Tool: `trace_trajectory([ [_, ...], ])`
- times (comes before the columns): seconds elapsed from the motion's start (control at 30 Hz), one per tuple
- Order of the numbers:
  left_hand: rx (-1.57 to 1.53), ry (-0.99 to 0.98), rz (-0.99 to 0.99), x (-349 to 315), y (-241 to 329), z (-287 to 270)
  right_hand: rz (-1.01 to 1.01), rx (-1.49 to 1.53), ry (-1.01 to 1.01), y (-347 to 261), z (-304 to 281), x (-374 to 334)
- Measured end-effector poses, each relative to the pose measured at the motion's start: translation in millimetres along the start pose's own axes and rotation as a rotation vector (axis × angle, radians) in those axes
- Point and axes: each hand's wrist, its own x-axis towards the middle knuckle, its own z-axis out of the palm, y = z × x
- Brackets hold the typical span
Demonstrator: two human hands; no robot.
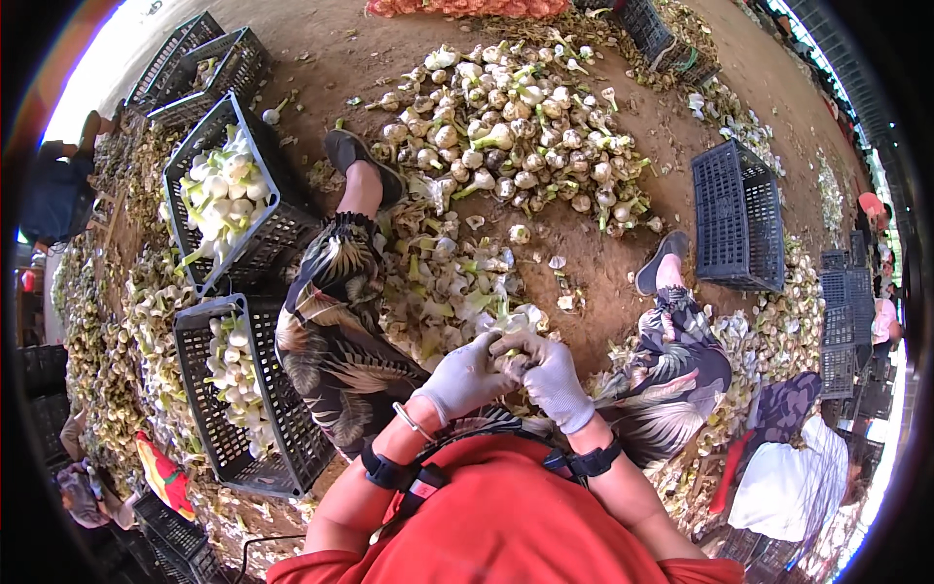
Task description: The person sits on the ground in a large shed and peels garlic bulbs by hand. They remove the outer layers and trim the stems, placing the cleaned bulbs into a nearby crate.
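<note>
My left hand (461, 380), in a pale work glove, is closed with its fingertips against those of my right hand (558, 385), gloved the same way. Between them is a garlic bulb (509, 359), mostly hidden by the fingers. Both hands are over my lap, close to my red shirt. Beyond them, pale peelings and leaf scraps (443, 292) lie on the ground between my legs. A large heap of garlic bulbs (516, 131) with short green stems spreads farther out, past my feet.
At my left stand a black crate (282, 229) filled with white garlic and a nearer black crate (302, 428) partly filled. Another black crate (739, 214) stands at the right. Red net sacks (467, 7) lie at the far edge. Other people sit at both sides.
</note>
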Motion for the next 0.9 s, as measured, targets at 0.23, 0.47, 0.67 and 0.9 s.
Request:
trace_trajectory([
  [0.23,-0.086,0.143,0.143,-10,42,-1,0.092,0.5,0.325,-8,-14,13],
  [0.47,-0.483,0.198,0.105,-7,42,3,-0.235,-0.104,0.313,-5,-6,11],
  [0.67,-0.651,0.169,0.094,-10,28,-5,-0.022,0.01,0.233,-14,-3,5],
  [0.9,-0.528,0.242,0.135,-11,36,-3,-0.107,0.146,0.167,-31,1,8],
])
